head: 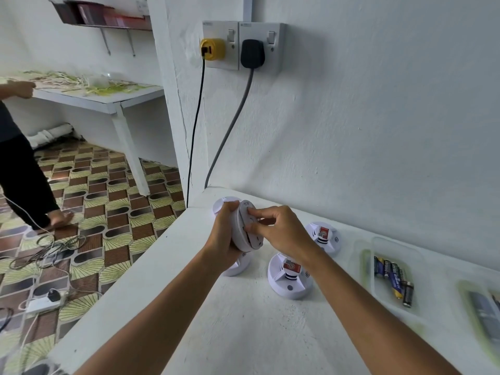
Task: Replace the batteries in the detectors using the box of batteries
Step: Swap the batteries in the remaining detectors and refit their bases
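White plastic detector (247, 228) is held on edge above the table (243, 320), near its far corner; the left hand (224, 236) curls round its rim while the right hand (281, 234) pinches at its back plate with thumb and forefinger. Risk judged: a slipped twist could drop it onto the detectors below.

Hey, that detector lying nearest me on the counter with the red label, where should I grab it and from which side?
Grip the detector by its wide round base rim, coming from above with fingers spread across opposite edges. It sits flat on the counter with the narrower labelled part pointing up, so the rim is the broadest, steadiest hold. The right side near the battery tray is tighter; approach from the front.
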